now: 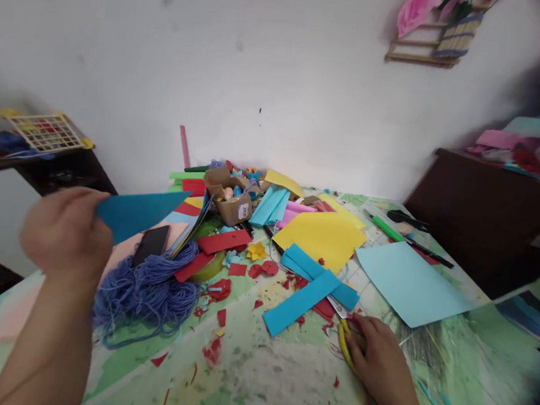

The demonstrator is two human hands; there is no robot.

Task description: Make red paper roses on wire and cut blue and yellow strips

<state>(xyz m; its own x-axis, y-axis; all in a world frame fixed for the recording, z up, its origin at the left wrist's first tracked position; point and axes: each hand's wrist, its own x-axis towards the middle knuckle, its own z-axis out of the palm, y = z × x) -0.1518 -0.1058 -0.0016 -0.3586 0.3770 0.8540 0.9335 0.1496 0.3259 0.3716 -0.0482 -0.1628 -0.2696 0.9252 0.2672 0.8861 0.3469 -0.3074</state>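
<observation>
Raised at the left, my left hand (69, 231) is closed on one end of a blue sheet of paper (142, 211), which sticks out to the right over the table. My right hand (374, 353) rests low on the table at the right, its fingers around the yellow handle of a pair of scissors (344, 346). The scissor blades point away from me and pass partly under blue paper strips (303, 298), so their tips are hidden. Red scraps (324, 308) lie beside the blades. Below my left hand's paper is a bundle of blue-violet yarn (151, 293).
Yellow paper (321, 236) and a light blue sheet (412, 283) lie beyond my right hand. Toward the wall stand a cardboard box (231, 205) and colored papers. A dark phone (151, 245) lies by the yarn. Dark furniture (464, 215) borders the table's right side.
</observation>
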